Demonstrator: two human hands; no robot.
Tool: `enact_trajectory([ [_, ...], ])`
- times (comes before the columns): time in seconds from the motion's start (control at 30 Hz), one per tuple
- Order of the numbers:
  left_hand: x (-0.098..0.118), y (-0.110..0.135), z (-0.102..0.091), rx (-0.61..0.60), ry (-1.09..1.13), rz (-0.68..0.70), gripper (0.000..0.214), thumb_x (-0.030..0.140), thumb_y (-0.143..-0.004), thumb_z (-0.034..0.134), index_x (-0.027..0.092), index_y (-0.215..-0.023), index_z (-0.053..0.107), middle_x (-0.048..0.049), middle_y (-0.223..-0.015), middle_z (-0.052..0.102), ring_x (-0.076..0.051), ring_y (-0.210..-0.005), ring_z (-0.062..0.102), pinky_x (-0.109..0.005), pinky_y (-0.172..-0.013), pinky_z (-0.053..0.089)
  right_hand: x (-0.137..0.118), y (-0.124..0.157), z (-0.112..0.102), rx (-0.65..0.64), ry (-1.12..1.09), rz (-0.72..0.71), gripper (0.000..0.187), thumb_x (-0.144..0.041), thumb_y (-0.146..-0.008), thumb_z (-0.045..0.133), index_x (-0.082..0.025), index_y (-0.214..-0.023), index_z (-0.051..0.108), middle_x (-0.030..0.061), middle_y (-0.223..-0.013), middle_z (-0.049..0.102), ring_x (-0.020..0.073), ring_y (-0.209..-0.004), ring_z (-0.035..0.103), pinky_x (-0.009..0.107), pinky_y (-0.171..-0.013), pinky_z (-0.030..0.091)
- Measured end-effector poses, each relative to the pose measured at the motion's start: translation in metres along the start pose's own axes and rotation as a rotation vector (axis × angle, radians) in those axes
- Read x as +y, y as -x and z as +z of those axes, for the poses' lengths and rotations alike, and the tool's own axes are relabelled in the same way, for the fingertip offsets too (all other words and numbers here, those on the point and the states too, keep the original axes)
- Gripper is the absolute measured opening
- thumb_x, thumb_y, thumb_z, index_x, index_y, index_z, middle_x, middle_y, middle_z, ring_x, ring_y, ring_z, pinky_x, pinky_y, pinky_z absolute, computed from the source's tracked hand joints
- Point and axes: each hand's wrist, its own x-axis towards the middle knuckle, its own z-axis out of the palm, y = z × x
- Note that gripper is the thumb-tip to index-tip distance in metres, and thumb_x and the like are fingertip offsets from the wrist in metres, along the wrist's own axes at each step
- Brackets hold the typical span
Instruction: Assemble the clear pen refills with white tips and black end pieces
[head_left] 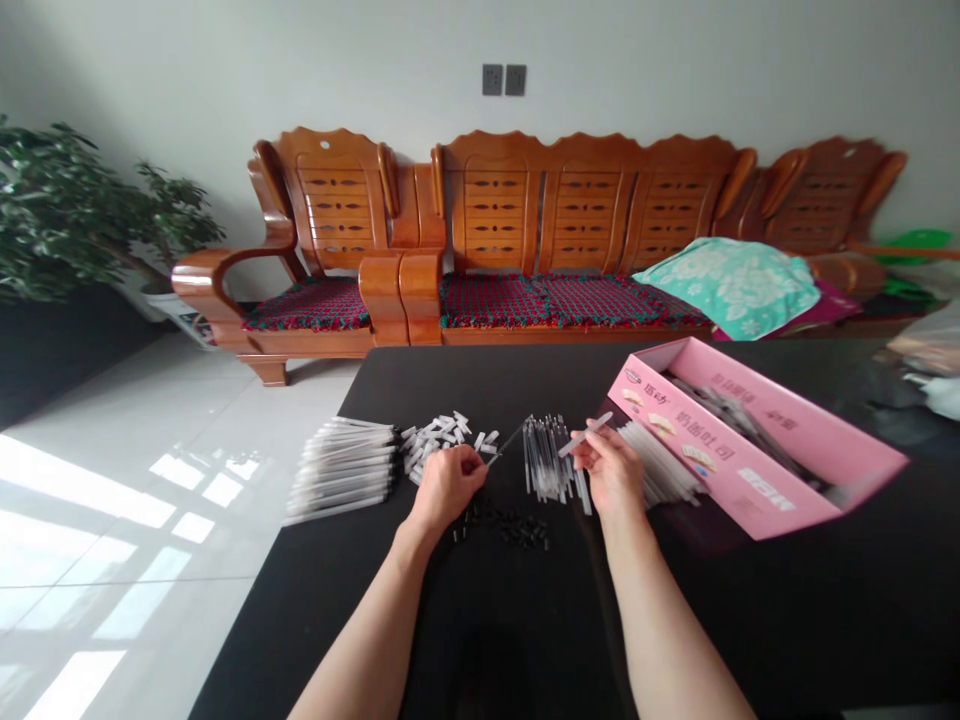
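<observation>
My left hand (448, 486) pinches a thin, dark-tipped pen refill (510, 440) that slants up to the right. In my right hand (616, 472), a frosted white pen barrel (585, 434) is held between thumb and fingers, tilted up to the right. Between the two hands lies a bundle of pen refills (546, 462). White pen caps (441, 434) are heaped just beyond my left hand. Several small black plugs (519, 528) are scattered nearer me. More white barrels (654, 464) lie beside my right hand, partly hidden by it.
Black-ended white pens (341, 470) are stacked at the left of the black table (510, 640). A pink box (694, 440) holding dark and grey items stands at the right. Behind the table are a wooden bench (585, 215) and a teal cloth (739, 285).
</observation>
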Motion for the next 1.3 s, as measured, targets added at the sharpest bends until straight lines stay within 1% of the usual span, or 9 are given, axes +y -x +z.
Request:
enact_trajectory([
  [0.17,0.001,0.004,-0.001,-0.118,0.161,0.132,0.014,0.027,-0.080,0.060,0.016,-0.073,0.067,0.0016,-0.061,0.063,-0.011,-0.056,0.053,-0.021,-0.054,0.034,-0.001,-0.002,-0.003,0.081,-0.039,-0.072,0.038,-0.023,-0.060,0.082,-0.015,-0.094,0.066,0.0052,-0.072,0.076,0.0157,-0.052,0.069,0.020,-0.040,0.051],
  [0.3,0.004,0.006,0.000,-0.158,0.188,0.167,0.012,0.024,-0.079,0.060,0.016,-0.073,0.067,0.0024,-0.061,0.061,-0.010,-0.055,0.050,-0.020,-0.054,0.033,-0.002,-0.004,-0.004,0.106,-0.026,-0.113,0.038,-0.024,-0.061,0.081,-0.016,-0.095,0.066,0.0044,-0.072,0.076,0.0159,-0.052,0.069,0.021,-0.040,0.051],
  [0.5,0.008,0.007,0.000,-0.180,0.177,0.183,0.012,0.023,-0.078,0.059,0.016,-0.073,0.067,0.0026,-0.062,0.061,-0.010,-0.057,0.051,-0.020,-0.057,0.034,-0.002,-0.004,-0.004,0.106,-0.026,-0.105,0.040,-0.024,-0.061,0.082,-0.014,-0.096,0.066,0.0055,-0.072,0.076,0.0152,-0.052,0.068,0.020,-0.041,0.051],
  [0.8,0.008,0.007,0.004,-0.178,0.169,0.194,0.011,0.023,-0.079,0.059,0.016,-0.074,0.067,0.0029,-0.061,0.061,-0.010,-0.057,0.051,-0.021,-0.055,0.034,-0.001,0.000,0.001,0.063,0.012,-0.076,0.041,-0.025,-0.061,0.082,-0.015,-0.096,0.065,0.0055,-0.070,0.075,0.0149,-0.049,0.067,0.020,-0.040,0.051],
  [0.97,0.014,0.010,0.014,-0.142,0.275,0.183,0.007,0.023,-0.080,0.060,0.017,-0.079,0.064,0.0025,-0.065,0.062,-0.010,-0.058,0.053,-0.020,-0.055,0.037,0.001,0.005,0.008,-0.009,0.055,-0.030,0.046,-0.026,-0.060,0.082,-0.014,-0.100,0.063,0.0059,-0.069,0.075,0.0163,-0.048,0.067,0.020,-0.038,0.050],
  [1.07,0.020,0.013,0.024,-0.110,0.364,0.156,0.007,0.024,-0.081,0.062,0.018,-0.082,0.061,0.0025,-0.066,0.063,-0.011,-0.058,0.056,-0.020,-0.056,0.040,0.004,0.011,0.014,-0.091,0.078,0.020,0.047,-0.027,-0.061,0.082,-0.014,-0.101,0.062,0.0060,-0.070,0.075,0.0165,-0.048,0.067,0.022,-0.039,0.052],
  [1.2,0.031,0.016,0.034,-0.081,0.414,0.156,0.011,0.029,-0.083,0.063,0.018,-0.081,0.060,0.0031,-0.064,0.063,-0.010,-0.058,0.057,-0.020,-0.056,0.042,0.006,0.021,0.020,-0.276,0.098,0.195,0.042,-0.026,-0.065,0.080,-0.015,-0.101,0.063,0.0050,-0.072,0.075,0.0163,-0.050,0.067,0.024,-0.044,0.054],
  [1.27,0.035,0.018,0.034,-0.059,0.402,0.194,0.015,0.032,-0.083,0.066,0.018,-0.082,0.061,0.0026,-0.066,0.064,-0.010,-0.059,0.057,-0.020,-0.058,0.043,0.006,0.024,0.020,-0.339,0.099,0.274,0.045,-0.026,-0.067,0.079,-0.016,-0.107,0.062,0.0040,-0.073,0.075,0.0166,-0.050,0.068,0.025,-0.046,0.055],
  [1.3,0.035,0.018,0.032,-0.043,0.393,0.210,0.017,0.034,-0.083,0.067,0.018,-0.082,0.062,0.0022,-0.067,0.064,-0.010,-0.059,0.057,-0.020,-0.058,0.043,0.005,0.024,0.020,-0.343,0.095,0.289,0.050,-0.026,-0.067,0.078,-0.017,-0.114,0.060,0.0031,-0.073,0.075,0.0167,-0.051,0.068,0.026,-0.046,0.055],
])
